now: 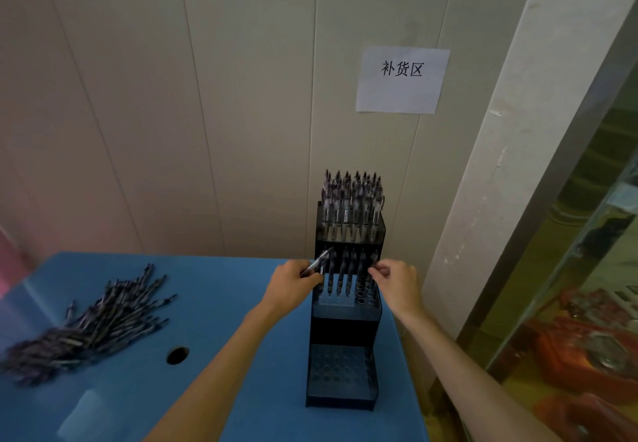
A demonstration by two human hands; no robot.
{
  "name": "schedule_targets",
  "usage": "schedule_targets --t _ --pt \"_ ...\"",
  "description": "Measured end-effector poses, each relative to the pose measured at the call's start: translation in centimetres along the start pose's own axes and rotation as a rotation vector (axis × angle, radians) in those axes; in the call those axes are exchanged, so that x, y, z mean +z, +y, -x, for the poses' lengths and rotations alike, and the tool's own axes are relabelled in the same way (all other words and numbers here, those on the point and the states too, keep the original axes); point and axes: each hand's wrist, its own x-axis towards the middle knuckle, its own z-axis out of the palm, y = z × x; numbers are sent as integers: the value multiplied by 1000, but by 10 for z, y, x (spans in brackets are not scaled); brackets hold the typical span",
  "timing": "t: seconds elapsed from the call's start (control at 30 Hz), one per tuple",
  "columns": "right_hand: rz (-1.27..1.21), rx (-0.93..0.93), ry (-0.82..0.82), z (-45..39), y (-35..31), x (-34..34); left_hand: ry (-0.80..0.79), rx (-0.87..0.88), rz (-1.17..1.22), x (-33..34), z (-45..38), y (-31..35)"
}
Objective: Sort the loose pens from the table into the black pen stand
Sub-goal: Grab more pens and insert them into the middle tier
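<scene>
Left hand [293, 281] grips tilted pen [316, 264] beside stand [345, 331] middle tier, nearest its free holes; right hand [397, 279] pinches a slotted pen there.

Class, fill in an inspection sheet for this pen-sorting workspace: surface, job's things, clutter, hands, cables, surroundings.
Surface: blue table with a round hole.
Job's things: three-tier black pen stand; top tier full, middle tier partly filled, bottom tier empty. Loose pens heaped at the table's left.
Clutter: nothing seen.
Hands: left hand grips a pen at the middle tier; right hand has curled fingers at that tier's right side; what it holds, cannot tell.
Cables: nothing seen.
Surroundings: panelled wall with a paper sign; red objects at right.
</scene>
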Motion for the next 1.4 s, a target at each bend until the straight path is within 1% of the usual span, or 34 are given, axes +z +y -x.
schedule_targets --t 0.1,0.17,0.23,0.27,0.33,0.43,0.47,0.53,0.63,0.73,0.83,0.93,1.07,1.17,1.4 --pt "21 32 5 -1 1 1 -14 -10 8 -1 1 -3" --pt "17 70 44 2 -5 0 -18 -13 9 -1 0 -4" --pt "-86 76 74 7 -14 2 -20 -12 8 -1 -1 -5" --pt "-154 58 55 9 -20 3 -19 -10 6 -1 -1 -5" --pt "-267 26 -52 13 -35 8 -21 -10 1 0 -1 -4" --pt "-468 71 -266 15 -56 15 -37 14 -12 3 -2 -3" --pt "-527 93 -317 16 -62 17 -53 27 -15 3 -2 -3" --pt "-604 121 -357 18 -69 21 -93 61 -24 4 0 -3" --pt "-644 156 -335 19 -73 29 -112 90 -34 2 0 -5" --pt "-699 200 -296 16 -76 32 -83 98 -104 -4 -2 -9" --pt "-775 239 -200 8 -80 31 -43 138 -353 -14 -3 -18" --pt "-689 187 -122 -3 -79 27 -15 186 -570 -26 -3 -29" --pt "-314 -32 -47 -10 -73 32 42 253 -763 -33 -4 -44" --pt "-129 -127 -9 -10 -73 38 46 256 -787 -33 -5 -48" --pt "21 -153 -28 -2 -73 46 47 272 -776 -35 -4 -50"
